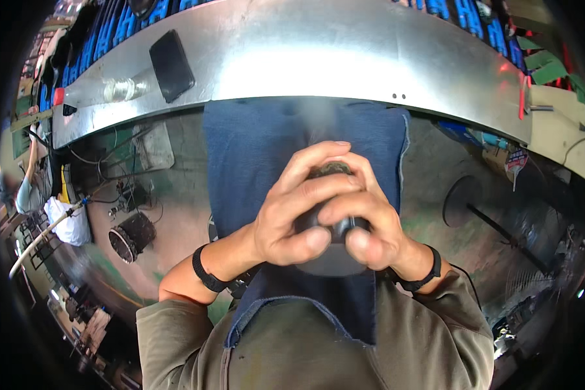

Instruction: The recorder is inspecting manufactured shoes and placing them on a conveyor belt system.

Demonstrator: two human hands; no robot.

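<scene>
Both grips (pixel 283 218) around dark object (pixel 331 260)

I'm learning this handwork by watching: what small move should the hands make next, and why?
Perhaps ease the right hand back slightly while the left hand supports the dark, shiny, rounded object: both hands wrap around it and hide most of it, and the dark blue, frayed-edged cloth spreads beneath.

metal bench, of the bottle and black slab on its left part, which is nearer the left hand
The black rectangular slab; the clear bottle with the red cap lies farther left, farther from the left hand.
</scene>
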